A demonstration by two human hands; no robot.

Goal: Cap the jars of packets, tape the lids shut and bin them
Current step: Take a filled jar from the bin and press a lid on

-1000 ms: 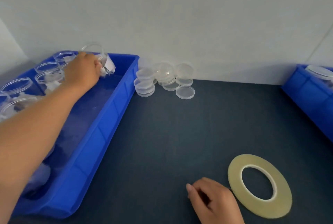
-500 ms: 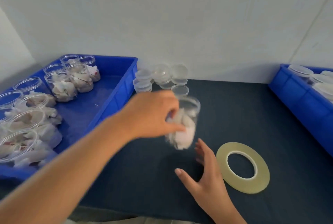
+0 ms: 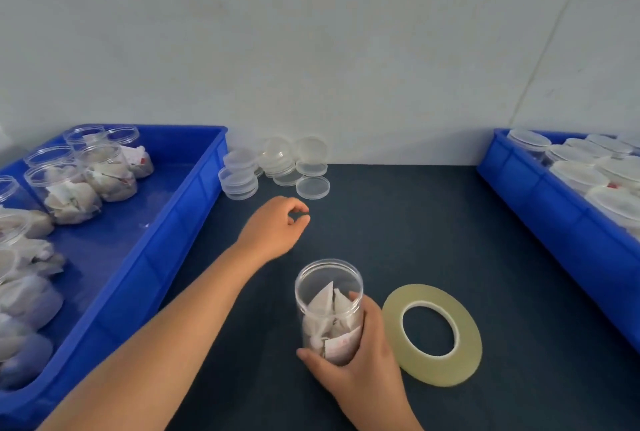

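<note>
**While Jar Stands Uncapped, Left Hand Lies Just Short of the Lids**

Although the left bin (image 3: 173, 233) holds further open jars (image 3: 69, 195) of packets, none bears on the step in hand. Just right of that bin, against the wall, clear lids (image 3: 240, 181) stand in short stacks. One loose lid (image 3: 312, 187) lies flat on the dark table (image 3: 398, 240), nearest the person.

The left hand (image 3: 273, 229) is just short of this lid, which lies beyond its fingertips and slightly to the right. Thumb and forefinger curl loosely toward each other with a gap between, holding nothing.

Nearer the person, the jar (image 3: 329, 309) stands upright on the table, long axis vertical, mouth up and uncapped, packets inside. The right hand (image 3: 367, 358) grips its lower wall from the right, fingers and thumb wrapped round it. The tape roll (image 3: 434, 371) lies flat just beside that hand, apart from the jar. The right bin (image 3: 554, 215) carries capped jars (image 3: 578, 176).

Judgement: capping is the step in hand; taping and binning remain. The left hand is nearer the lids, and the right is occupied. Nothing stands between the fingers and the loose lid. The stacks just behind it could be knocked.
</note>
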